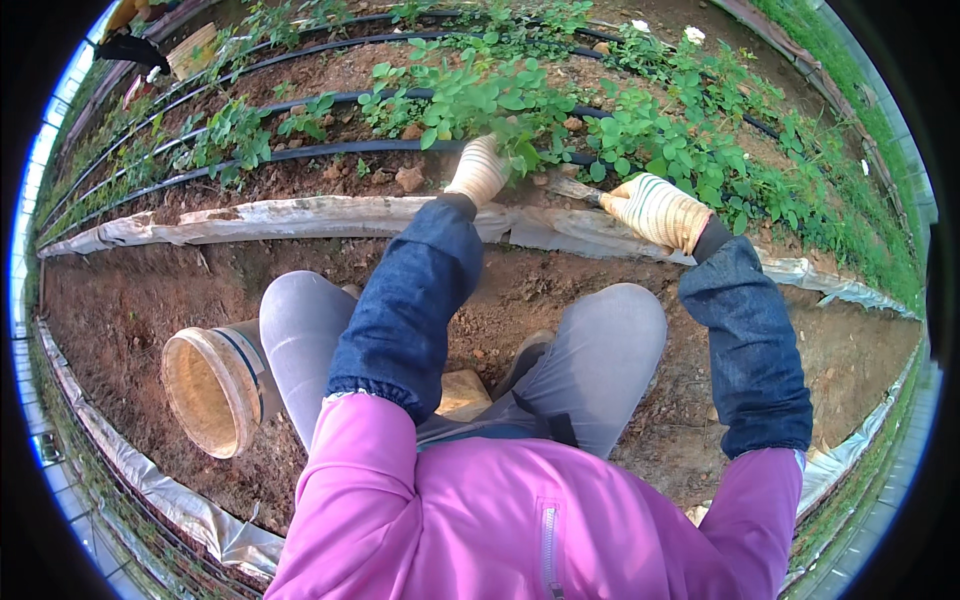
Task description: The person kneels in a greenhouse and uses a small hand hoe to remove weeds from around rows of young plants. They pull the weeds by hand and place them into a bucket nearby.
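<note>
My left hand (478, 171), in a cream knitted glove, reaches into a leafy green plant (480, 97) at the near edge of the planted bed. Leaves cover its fingertips, so I cannot tell whether they grip a stem. To the right, my right hand (661, 213) wears a matching striped glove. It is closed around a soil-caked hand tool (574, 187), perhaps a trowel, whose blade points left towards the plant's base. Another leafy bush (675, 142) stands just beyond my right hand.
Black drip hoses (315, 150) run along the bed, which a pale plastic sheet (300, 217) edges. A tan bucket (214, 394) lies tipped on the soil path by my left knee. At the far upper left, part of another person (131, 49) is near a second bucket (192, 51).
</note>
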Demonstrator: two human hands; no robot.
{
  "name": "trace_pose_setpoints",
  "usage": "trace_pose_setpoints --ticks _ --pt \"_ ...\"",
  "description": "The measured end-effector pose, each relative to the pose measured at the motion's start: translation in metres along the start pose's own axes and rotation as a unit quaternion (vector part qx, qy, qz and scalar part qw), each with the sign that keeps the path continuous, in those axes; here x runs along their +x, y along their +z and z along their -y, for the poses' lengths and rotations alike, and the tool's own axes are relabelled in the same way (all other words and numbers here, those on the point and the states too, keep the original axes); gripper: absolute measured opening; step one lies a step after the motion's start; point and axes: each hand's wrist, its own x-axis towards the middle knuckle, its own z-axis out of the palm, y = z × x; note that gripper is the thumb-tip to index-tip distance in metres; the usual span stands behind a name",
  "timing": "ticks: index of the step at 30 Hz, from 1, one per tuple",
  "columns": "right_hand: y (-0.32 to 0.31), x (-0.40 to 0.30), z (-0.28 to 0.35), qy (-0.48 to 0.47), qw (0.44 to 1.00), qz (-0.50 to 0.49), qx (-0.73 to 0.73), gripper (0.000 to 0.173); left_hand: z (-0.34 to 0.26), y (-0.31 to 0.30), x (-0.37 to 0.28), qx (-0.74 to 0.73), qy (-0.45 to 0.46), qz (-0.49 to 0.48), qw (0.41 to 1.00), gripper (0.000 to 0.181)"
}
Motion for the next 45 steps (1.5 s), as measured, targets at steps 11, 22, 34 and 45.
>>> trace_pose_setpoints --ticks 11,22,34,45 --pt "0.07 0.006 -0.003 -0.154 0.973 -0.131 -0.111 0.041 0.023 -0.005 0.012 -0.118 -0.041 -0.076 0.989 0.026" --pt "0.061 0.006 0.057 0.06 0.989 -0.09 0.096 0.041 0.004 -0.019 0.007 -0.111 -0.06 -0.161 0.979 0.014" --pt "0.016 -0.038 0.009 0.072 0.99 -0.117 0.012 0.042 -0.035 -0.07 -0.008 -0.386 -0.231 -0.141 0.882 0.012" --pt "0.038 -0.07 0.017 0.089 0.973 -0.095 0.191 0.046 -0.016 -0.087 -0.035 -0.189 -0.111 -0.285 0.933 0.037"
